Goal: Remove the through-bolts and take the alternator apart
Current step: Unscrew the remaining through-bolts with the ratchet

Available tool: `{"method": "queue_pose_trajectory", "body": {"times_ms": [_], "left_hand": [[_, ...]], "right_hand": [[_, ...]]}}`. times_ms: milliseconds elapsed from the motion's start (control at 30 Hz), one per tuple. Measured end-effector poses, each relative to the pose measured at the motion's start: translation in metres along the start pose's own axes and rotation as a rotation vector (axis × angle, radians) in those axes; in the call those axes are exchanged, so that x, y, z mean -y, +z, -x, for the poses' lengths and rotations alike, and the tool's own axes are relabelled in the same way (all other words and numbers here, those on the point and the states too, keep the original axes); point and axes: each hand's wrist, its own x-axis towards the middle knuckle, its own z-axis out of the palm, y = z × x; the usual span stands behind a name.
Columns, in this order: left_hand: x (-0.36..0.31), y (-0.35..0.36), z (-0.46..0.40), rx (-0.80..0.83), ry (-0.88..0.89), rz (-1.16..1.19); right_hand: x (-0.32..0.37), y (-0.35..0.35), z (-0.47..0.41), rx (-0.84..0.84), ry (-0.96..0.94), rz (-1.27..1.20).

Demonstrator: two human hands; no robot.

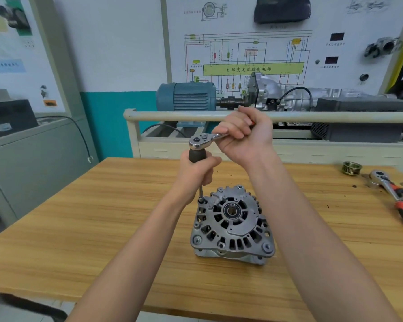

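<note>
Right hand point(241, 133) clamped round the handle of the chrome ratchet wrench point(201, 141), left hand point(199, 169) wrapped round the black-gripped extension point(197, 156) whose thin shaft drops onto a through-bolt point(200, 201) at the upper-left rim of the grey cast-aluminium alternator point(233, 223). Alternator stands on the light wooden bench point(79, 217), directly below and just nearer than both hands. Judgement: keep the extension plumb and pressed down while swinging the handle, or the socket may slip off the bolt head
</note>
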Motion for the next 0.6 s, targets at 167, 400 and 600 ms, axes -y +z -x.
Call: {"method": "queue_pose_trajectory", "body": {"times_ms": [167,400,600], "left_hand": [[0.003,0.004,0.002,-0.183,0.018,-0.003],[0.004,0.01,0.005,-0.336,0.072,-0.106],[0.005,-0.004,0.01,-0.095,0.087,-0.054]], "right_hand": [[-0.033,-0.015,0.037,0.191,-0.436,0.143],[-0.067,-0.023,0.058,0.41,-0.982,0.74],[-0.023,-0.017,0.032,0.252,-0.318,0.13]]}}
